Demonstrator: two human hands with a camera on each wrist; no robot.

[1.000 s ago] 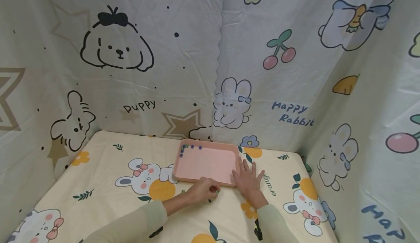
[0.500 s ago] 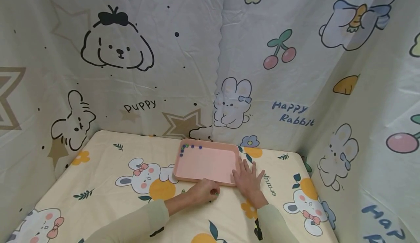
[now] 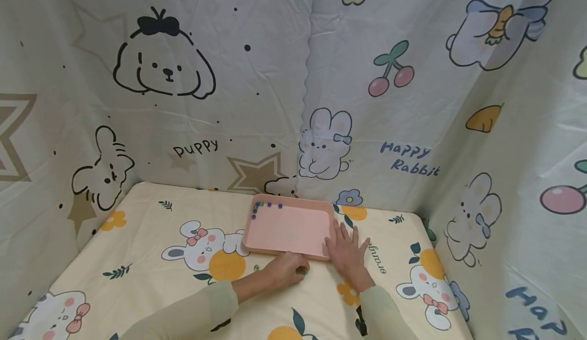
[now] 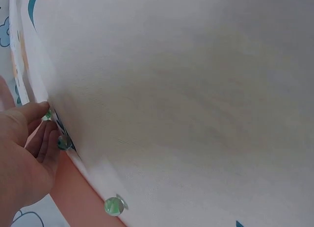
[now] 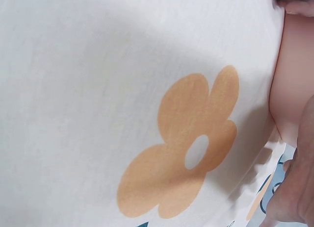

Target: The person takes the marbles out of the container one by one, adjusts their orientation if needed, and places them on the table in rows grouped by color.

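In the head view a pink tray (image 3: 293,230) stands on the printed cloth, with several dark blue and green marbles (image 3: 269,205) along its far left corner. At its front edge my left hand (image 3: 283,270) pinches a green marble (image 4: 47,114) between thumb and finger. A darker marble (image 4: 64,142) lies by the other, curled fingers of that hand; whether they hold it I cannot tell. One more green marble (image 3: 256,267) sits loose on the cloth, left of the hand. My right hand (image 3: 347,253), fingers spread, rests against the tray's right front corner.
The cloth (image 3: 151,273) covers the work surface and bears printed rabbits, oranges and flowers. Patterned curtains (image 3: 257,100) close off the back and both sides, just behind the tray.
My left hand has shifted slightly to the right, still pinching the green marble. A dark marble seen under it earlier is now hidden in the head view. The right hand and tray stay put.
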